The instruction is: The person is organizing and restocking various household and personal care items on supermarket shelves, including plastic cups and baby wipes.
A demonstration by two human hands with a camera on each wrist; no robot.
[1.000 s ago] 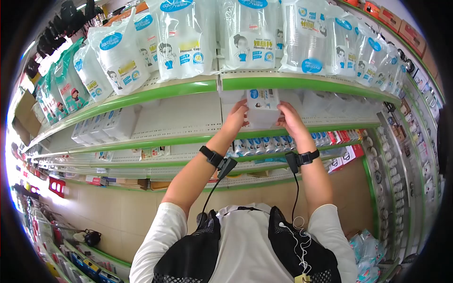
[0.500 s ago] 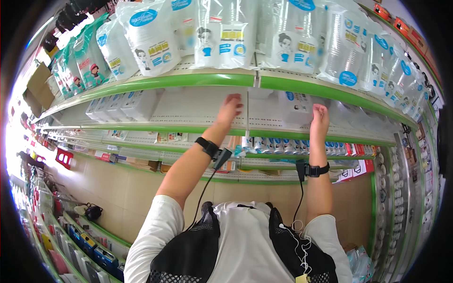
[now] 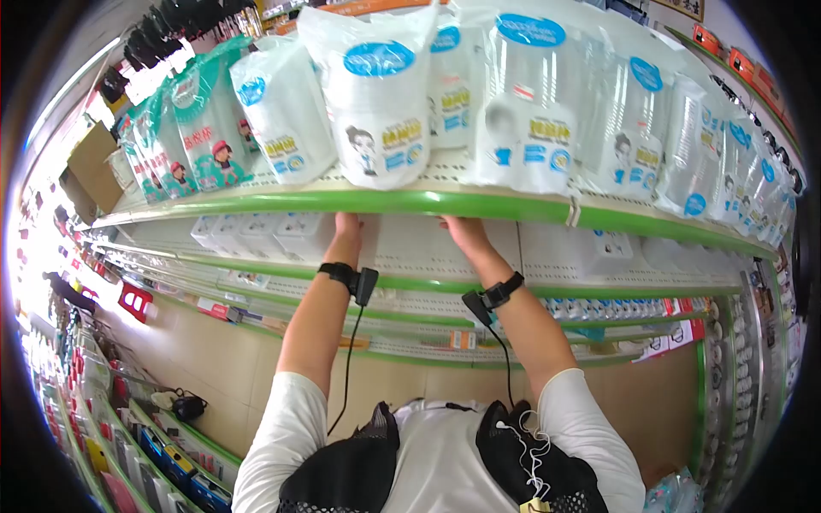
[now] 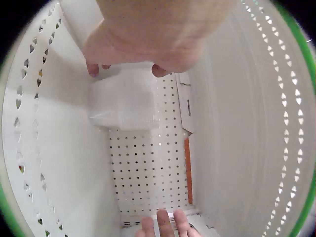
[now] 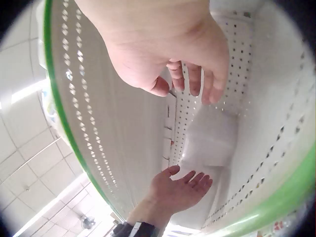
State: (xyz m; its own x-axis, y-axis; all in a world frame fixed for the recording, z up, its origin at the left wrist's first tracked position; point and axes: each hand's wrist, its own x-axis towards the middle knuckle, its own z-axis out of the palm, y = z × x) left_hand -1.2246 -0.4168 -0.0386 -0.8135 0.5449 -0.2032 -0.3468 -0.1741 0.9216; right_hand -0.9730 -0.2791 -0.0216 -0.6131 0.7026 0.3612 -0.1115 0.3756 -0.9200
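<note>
My left hand [image 3: 346, 224] reaches under the upper shelf, beside a row of clear-wrapped packages [image 3: 299, 235]. In the left wrist view, that hand [image 4: 143, 44] is at the near end of a pale package [image 4: 123, 101]; whether it touches is unclear. The right wrist view shows the left hand [image 5: 180, 192] with fingers extended, close to the package [image 5: 210, 138]. Partly hidden by the shelf edge, my right hand [image 3: 463, 231] is apart from the left. Its fingers [image 5: 195, 81] bend loosely around nothing. Fingertips of the right hand [image 4: 165, 224] show low in the left wrist view.
Bagged plastic cups [image 3: 380, 111] stand along the upper shelf, whose green edge [image 3: 410, 203] runs above both hands. Another wrapped package [image 3: 603, 250] stands farther right on the middle shelf. Small packets [image 3: 599, 308] line a lower shelf. A perforated back panel [image 4: 143, 168] is behind the hands.
Both hands released the package at the right and moved left, under the upper shelf. The view has shifted left; that package remains on the middle shelf.
</note>
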